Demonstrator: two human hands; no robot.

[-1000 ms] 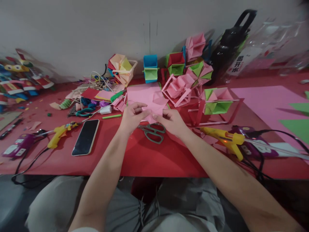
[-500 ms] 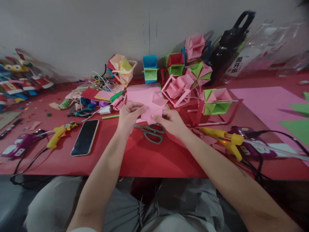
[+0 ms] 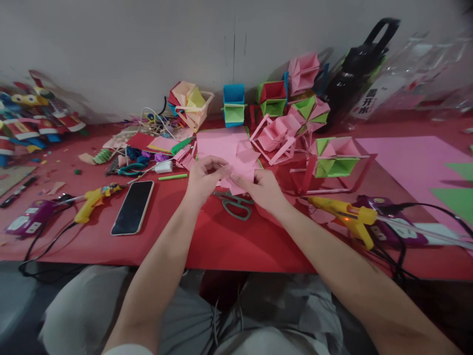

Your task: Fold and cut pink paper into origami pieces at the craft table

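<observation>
Both hands hold a small piece of pink paper [image 3: 236, 183] above the table, in the middle of the view. My left hand [image 3: 207, 176] pinches its left side between thumb and fingers. On the right side, my right hand [image 3: 261, 186] grips it with the thumb on top and the fingers underneath. Beneath the paper lie scissors [image 3: 238, 207], their blades partly hidden. Just behind the hands, larger pink sheets [image 3: 218, 143] rest on the table.
Folded paper wheels on stands, such as the green and pink one [image 3: 336, 158], stand behind and right. Yellow glue guns [image 3: 92, 203] with cords lie at both sides. A phone [image 3: 133, 208] is left of my arm. A black bottle [image 3: 351, 74] stands by the wall.
My two hands have come closer together on the pink paper, the left thumb now nearer the right one. The whole view has shifted slightly.
</observation>
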